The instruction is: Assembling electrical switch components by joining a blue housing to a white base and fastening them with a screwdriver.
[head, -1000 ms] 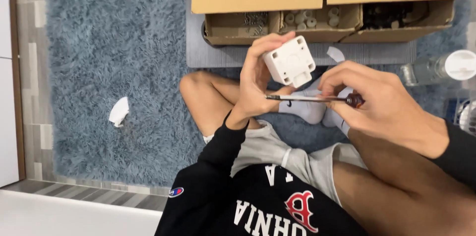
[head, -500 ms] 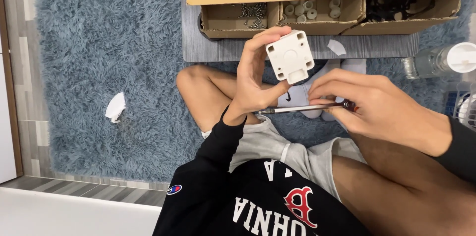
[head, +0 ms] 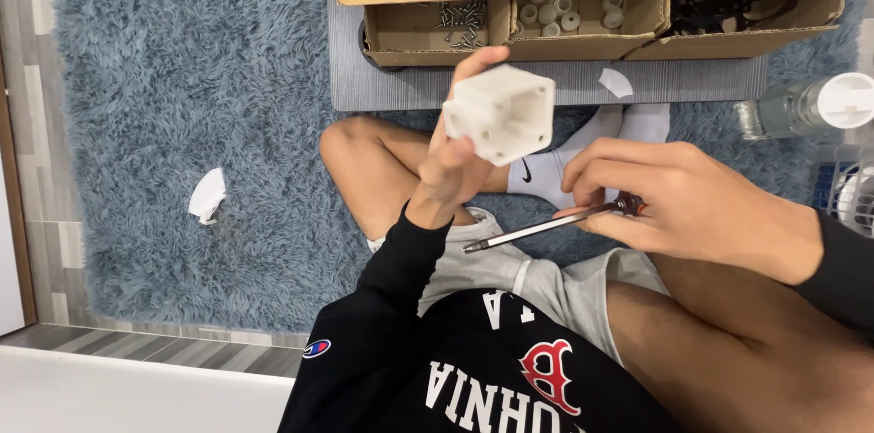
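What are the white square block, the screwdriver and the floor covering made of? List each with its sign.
White square block in the left hand: probably moulded plastic, matte, with crisp edges and small round holes.
Screwdriver in the right hand: slim shaft looks like bare metal, since it glints; its handle is mostly hidden.
Blue-grey shaggy rug: long-pile textile fibre, fluffy tufts.

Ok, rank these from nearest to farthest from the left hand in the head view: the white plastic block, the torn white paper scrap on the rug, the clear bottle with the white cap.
1. White plastic block: held in the left hand.
2. Torn white paper scrap: image-left, on the blue shaggy rug.
3. Clear bottle with white cap: far image-right edge.
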